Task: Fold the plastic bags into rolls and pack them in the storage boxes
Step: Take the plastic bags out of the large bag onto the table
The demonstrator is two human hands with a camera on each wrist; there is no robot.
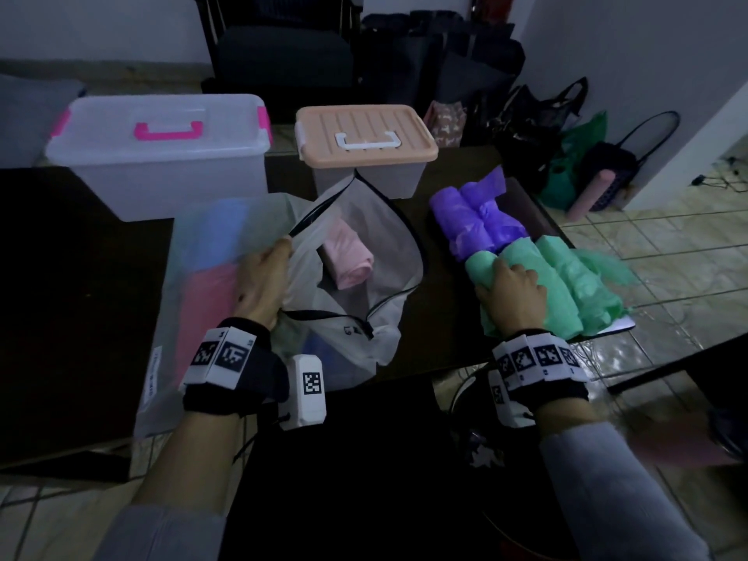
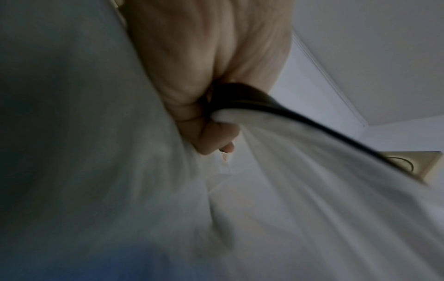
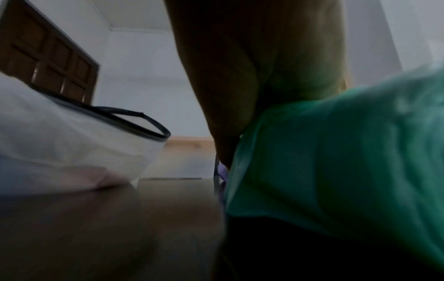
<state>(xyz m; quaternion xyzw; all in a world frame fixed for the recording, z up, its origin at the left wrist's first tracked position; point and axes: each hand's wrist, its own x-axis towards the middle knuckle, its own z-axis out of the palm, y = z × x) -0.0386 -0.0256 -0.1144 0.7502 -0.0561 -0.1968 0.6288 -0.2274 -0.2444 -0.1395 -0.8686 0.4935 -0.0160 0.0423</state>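
Observation:
My left hand (image 1: 263,273) grips the black-trimmed rim of a white zip bag (image 1: 376,236) and holds its mouth open; the left wrist view shows the fingers (image 2: 211,121) curled round that rim and the white fabric (image 2: 312,190). A pink roll (image 1: 348,257) lies inside the bag. To the right, several green rolled plastic bags (image 1: 566,285) lie side by side, with purple rolls (image 1: 473,220) beyond them. My right hand (image 1: 512,293) lies over the leftmost green roll (image 1: 479,265) with fingers curled on it. In the right wrist view the palm (image 3: 252,76) presses against green plastic (image 3: 336,161).
A clear storage box with pink handle (image 1: 162,155) and a smaller box with a peach lid (image 1: 364,135) stand shut at the back of the dark table (image 1: 60,297). A translucent bag (image 1: 202,277) with pink and blue contents lies at left. Dark bags (image 1: 538,127) crowd the floor behind.

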